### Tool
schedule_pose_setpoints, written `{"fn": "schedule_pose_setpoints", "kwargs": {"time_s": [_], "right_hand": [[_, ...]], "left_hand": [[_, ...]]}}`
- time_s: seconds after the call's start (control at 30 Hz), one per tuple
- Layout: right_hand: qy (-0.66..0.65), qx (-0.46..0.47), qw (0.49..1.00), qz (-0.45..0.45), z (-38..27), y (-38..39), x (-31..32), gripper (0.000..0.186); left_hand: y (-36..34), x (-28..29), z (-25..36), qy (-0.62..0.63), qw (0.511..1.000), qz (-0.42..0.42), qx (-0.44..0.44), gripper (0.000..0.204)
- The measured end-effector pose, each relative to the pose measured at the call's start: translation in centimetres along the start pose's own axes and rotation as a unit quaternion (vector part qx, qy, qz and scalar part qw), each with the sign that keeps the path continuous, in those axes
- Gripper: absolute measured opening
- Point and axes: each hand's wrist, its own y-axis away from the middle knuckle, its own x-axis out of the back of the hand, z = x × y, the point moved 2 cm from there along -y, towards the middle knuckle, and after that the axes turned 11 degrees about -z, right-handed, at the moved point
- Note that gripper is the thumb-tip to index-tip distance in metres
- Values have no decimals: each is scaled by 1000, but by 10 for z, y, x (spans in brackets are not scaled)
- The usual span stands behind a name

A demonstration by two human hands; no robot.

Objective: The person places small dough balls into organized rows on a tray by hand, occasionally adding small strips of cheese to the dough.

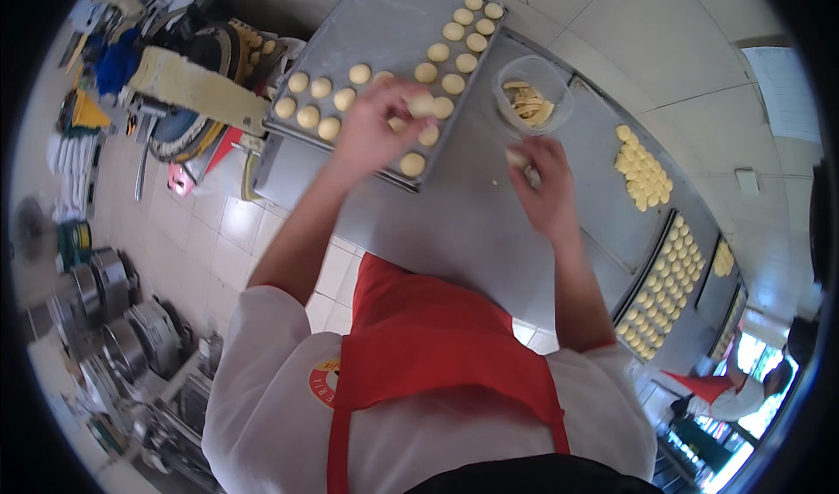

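A metal baking tray [350, 24] lies on the steel worktable, with round pale dough balls [308, 117] in rows along its near and right sides. My left hand [377, 127] is over the tray's near right part, its fingers closed on a dough ball [421, 103] just above the others. Over the bare steel to the right, my right hand [544, 184] is closed with the fingertips together. A small pale piece shows at its fingertips, too blurred to name. Just beyond this hand stands a clear plastic tub [564, 101] with pale yellow strips [530, 105] inside.
Farther right on the worktable [419, 241] lie a heap of yellow dough pieces [642, 171] and a filled tray of dough balls [664, 284]. Machinery [197, 92] stands left of my tray. Metal pots [131, 345] are at lower left. Another person [734, 393] works at far right.
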Motion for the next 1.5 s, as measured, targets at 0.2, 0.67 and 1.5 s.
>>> {"fn": "schedule_pose_setpoints", "kwargs": {"time_s": [0.2, 0.67, 1.5], "right_hand": [[-12, -3, 997, -82, -33, -194, -112, 42], [155, -15, 968, -196, -20, -243, -169, 42], [214, -284, 901, 248, 260, 152, 245, 26]], "left_hand": [[-105, 102, -100, -221, 966, -134, 27, 46], [-139, 117, -158, -247, 922, -298, 11, 50], [-168, -465, 42, -62, 965, -250, -56, 30]]}}
